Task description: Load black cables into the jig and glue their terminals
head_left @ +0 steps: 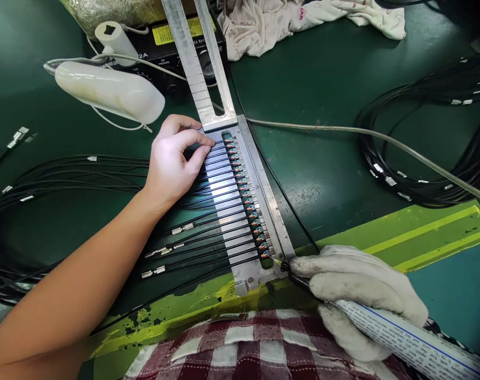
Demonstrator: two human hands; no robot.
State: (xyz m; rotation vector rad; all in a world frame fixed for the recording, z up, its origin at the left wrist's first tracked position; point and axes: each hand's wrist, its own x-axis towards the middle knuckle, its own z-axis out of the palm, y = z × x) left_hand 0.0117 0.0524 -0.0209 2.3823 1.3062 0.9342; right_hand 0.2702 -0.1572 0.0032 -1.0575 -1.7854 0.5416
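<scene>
My bare left hand [174, 161] is at the far end of a slotted metal fixture [277, 224]. Its thumb and forefinger pinch a black cable [219, 141] near its stripped end. Several black cables lie side by side across the fixture, and their ends with coloured wires [251, 207] and small metal connectors line up over the slot. My right hand [362, 282], in a white glove, is closed around a white printed glue tube [406, 335]. The tube's fine nozzle tip [277, 260] points at the cable end nearest me, at or very close to it.
A hinged metal frame [190, 58] stands raised at the fixture's far end. Behind it is a black dispenser box [172, 71], with a white oblong object [109, 92] in front. Cable coils [386, 153] lie right, more cables [65, 171] left. A crumpled cloth [263, 26] lies behind.
</scene>
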